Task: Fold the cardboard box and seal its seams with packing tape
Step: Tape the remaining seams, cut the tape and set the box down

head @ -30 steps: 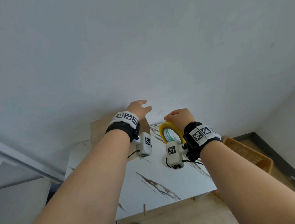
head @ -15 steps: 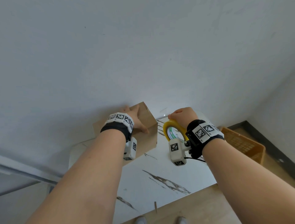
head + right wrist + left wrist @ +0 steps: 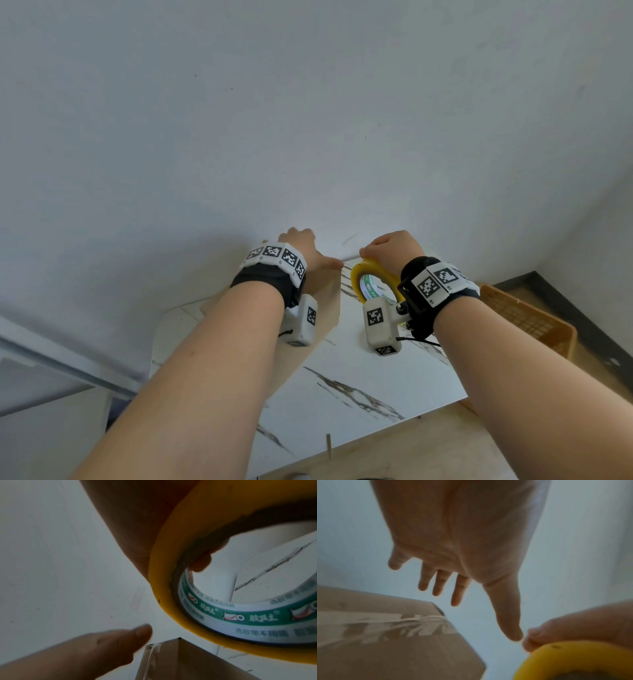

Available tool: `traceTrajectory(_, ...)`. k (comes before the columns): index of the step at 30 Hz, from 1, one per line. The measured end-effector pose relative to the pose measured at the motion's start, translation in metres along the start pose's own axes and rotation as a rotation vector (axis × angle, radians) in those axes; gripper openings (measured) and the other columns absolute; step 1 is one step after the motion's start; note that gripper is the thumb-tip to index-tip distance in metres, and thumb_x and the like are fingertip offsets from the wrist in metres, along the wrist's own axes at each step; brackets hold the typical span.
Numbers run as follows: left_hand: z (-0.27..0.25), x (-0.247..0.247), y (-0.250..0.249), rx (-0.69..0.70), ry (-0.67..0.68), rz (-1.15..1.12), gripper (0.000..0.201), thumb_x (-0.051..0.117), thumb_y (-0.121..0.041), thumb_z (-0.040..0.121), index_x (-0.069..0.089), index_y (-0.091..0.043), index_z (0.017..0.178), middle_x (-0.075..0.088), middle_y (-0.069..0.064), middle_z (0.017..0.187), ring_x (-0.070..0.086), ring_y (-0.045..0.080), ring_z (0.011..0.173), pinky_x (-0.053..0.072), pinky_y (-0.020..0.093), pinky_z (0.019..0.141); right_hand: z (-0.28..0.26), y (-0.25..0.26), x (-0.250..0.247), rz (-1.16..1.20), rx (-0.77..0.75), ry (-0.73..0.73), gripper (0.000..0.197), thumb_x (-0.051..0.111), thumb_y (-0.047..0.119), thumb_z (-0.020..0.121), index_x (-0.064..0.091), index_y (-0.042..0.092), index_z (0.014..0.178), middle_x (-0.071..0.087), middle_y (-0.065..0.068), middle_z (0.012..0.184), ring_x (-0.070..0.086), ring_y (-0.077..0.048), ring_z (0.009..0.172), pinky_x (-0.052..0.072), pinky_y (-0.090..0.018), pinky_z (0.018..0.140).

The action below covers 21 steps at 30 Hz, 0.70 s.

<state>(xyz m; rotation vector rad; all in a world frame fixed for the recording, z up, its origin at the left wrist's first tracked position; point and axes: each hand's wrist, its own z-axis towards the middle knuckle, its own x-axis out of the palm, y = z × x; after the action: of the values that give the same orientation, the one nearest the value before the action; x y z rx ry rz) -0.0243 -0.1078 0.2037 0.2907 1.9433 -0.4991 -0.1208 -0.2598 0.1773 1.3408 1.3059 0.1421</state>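
A brown cardboard box (image 3: pixel 325 305) stands on the white marble table (image 3: pixel 376 383), mostly hidden under my left forearm. A strip of clear tape lies along the box (image 3: pixel 385 649) top, reaching its corner (image 3: pixel 197 660). My left hand (image 3: pixel 301 245) hovers over the box's far corner with straight, spread fingers (image 3: pixel 440 582) holding nothing. Its thumb (image 3: pixel 120 639) points toward the roll. My right hand (image 3: pixel 387 248) grips the yellow tape roll (image 3: pixel 363 274), fingers (image 3: pixel 205 555) hooked through the core. The roll (image 3: pixel 161 581) hangs just right of the box corner, above the table.
A plain white wall rises directly behind the table. An orange slatted basket (image 3: pixel 527 318) sits on the wooden floor at the right. The table's near edge (image 3: pixel 342 448) runs across the bottom of the head view.
My left hand went from raised to lying on the box top, then slid out past the far corner, thumb now near the roll. My right hand kept holding the roll.
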Motion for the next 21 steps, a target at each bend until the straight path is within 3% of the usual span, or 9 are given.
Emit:
traceTrajectory(4,-0.005,-0.005,-0.016,0.152,-0.082,-0.317,0.043,0.072,-0.043,0.079,0.068,-0.018,0.113,0.065,-0.001,0.119,0.06,0.018,0.109,0.048,0.034,0.095,-0.008,0.006,-0.003,-0.086,-0.061,-0.008,0.016,0.064,0.023,0.087,0.074,0.012,0.092,0.06,0.006,0.068,0.052,-0.01,0.061,0.039,-0.02,0.053)
traceTrajectory(7,-0.004,-0.002,-0.023,0.179,-0.125,-0.469,0.022,0.071,-0.028,0.083,0.075,-0.012,0.098,0.071,0.002,0.109,0.064,0.018,0.102,0.051,0.033,0.092,-0.013,0.006,-0.004,-0.066,-0.079,-0.018,0.014,0.064,0.027,0.087,0.073,0.017,0.091,0.061,0.008,0.069,0.054,-0.009,0.063,0.037,-0.021,0.052)
traceTrajectory(10,-0.001,0.0,-0.028,0.166,-0.133,-0.554,0.02,0.068,-0.024,0.086,0.074,-0.008,0.096,0.071,0.005,0.108,0.064,0.021,0.102,0.049,0.032,0.092,-0.016,0.0,-0.008,-0.028,-0.086,-0.01,0.015,0.064,0.032,0.086,0.072,0.02,0.089,0.068,0.004,0.079,0.059,-0.013,0.07,0.041,-0.022,0.055)
traceTrajectory(13,0.006,0.0,-0.032,0.115,-0.138,-0.546,0.024,0.066,-0.025,0.087,0.072,-0.004,0.097,0.071,0.009,0.107,0.064,0.025,0.102,0.05,0.034,0.091,-0.02,-0.002,-0.011,-0.042,-0.027,0.008,0.036,0.061,0.045,0.086,0.069,0.012,0.096,0.068,-0.01,0.087,0.056,-0.016,0.07,0.042,-0.027,0.06)
traceTrajectory(17,0.018,-0.003,-0.036,0.067,-0.131,-0.461,0.036,0.063,-0.03,0.088,0.071,0.003,0.1,0.07,0.015,0.1,0.065,0.03,0.097,0.052,0.039,0.09,-0.026,-0.004,-0.019,0.004,0.074,0.064,0.049,0.053,0.056,0.088,0.064,0.008,0.089,0.068,-0.005,0.072,0.058,-0.018,0.068,0.041,-0.027,0.06)
traceTrajectory(19,0.024,-0.005,-0.035,0.022,-0.148,-0.444,0.032,0.063,-0.032,0.087,0.068,0.0,0.09,0.065,0.012,0.084,0.061,0.03,0.083,0.049,0.034,0.076,-0.029,-0.005,-0.024,0.098,0.076,0.066,0.045,0.053,0.053,0.091,0.058,0.01,0.105,0.066,-0.007,0.092,0.057,-0.021,0.085,0.039,-0.03,0.072)
traceTrajectory(21,0.029,-0.006,-0.032,-0.021,-0.178,-0.424,0.027,0.064,-0.03,0.085,0.062,-0.004,0.079,0.059,0.01,0.077,0.056,0.027,0.074,0.043,0.03,0.066,-0.033,-0.007,-0.029,0.174,0.088,0.068,0.04,0.054,0.045,0.092,0.051,0.012,0.116,0.056,-0.008,0.107,0.05,-0.024,0.096,0.035,-0.033,0.081)
